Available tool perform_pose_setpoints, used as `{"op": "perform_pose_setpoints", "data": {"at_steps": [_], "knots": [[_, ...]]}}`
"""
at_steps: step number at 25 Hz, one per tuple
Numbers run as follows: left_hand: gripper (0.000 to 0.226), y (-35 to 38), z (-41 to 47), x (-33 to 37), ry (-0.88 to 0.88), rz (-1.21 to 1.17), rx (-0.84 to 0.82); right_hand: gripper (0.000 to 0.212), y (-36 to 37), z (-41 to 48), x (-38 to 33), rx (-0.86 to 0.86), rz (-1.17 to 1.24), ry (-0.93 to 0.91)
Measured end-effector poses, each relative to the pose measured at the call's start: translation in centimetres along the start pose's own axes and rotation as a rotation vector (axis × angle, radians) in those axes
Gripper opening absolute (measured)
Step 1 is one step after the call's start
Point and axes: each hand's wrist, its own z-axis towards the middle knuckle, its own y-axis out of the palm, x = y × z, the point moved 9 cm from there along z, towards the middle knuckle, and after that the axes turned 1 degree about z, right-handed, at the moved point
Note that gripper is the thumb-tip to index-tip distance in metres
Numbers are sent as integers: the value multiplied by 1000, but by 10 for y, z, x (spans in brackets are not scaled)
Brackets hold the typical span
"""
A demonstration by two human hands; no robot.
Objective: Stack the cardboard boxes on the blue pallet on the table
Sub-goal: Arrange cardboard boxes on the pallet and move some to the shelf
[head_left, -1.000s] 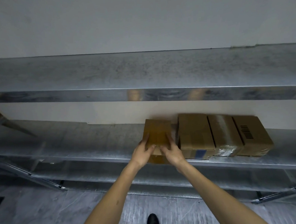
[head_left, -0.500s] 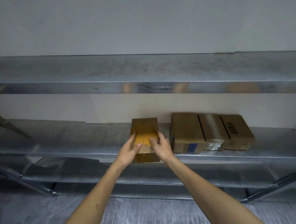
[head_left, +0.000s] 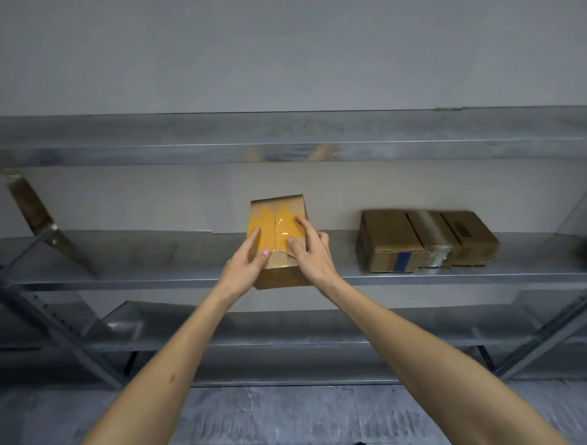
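The metal shelf (head_left: 186, 272) runs wide across my view, one tier among several. On it to my right sit three brown boxes (head_left: 425, 241) pressed side by side, well apart from the one I hold. That one, the cardboard box (head_left: 279, 243) with yellow tape on top, hangs partly over the shelf's front edge, tilted. My left hand (head_left: 245, 267) and right hand (head_left: 312, 257) both press fingers on its top and sides, clamped on it. I judge this the pick-up step. Next I must draw it clear and carry it to the blue pallet, which is out of sight.
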Motion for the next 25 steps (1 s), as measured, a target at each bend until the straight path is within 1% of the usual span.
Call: {"op": "perform_pose_setpoints", "data": {"at_steps": [5,10,13,18,21,25], "knots": [[60,-81,-52,-1,33,-41,77,51,64,-37,-57,-18,6,-84],[57,-189,-108,-33,-27,-96,259,51,171,-49,-111,-207,12,-178],[57,-265,-152,-71,-90,-157,396,50,262,-60,-142,-374,-1,-233],[58,-397,-230,-145,-227,-177,651,46,423,-91,-190,-712,10,-296],[58,-473,-274,-178,-286,-256,836,45,513,-111,-222,-928,28,-331],[55,-564,-336,-209,-339,-253,1063,41,625,-144,-274,-1177,29,-369]]}}
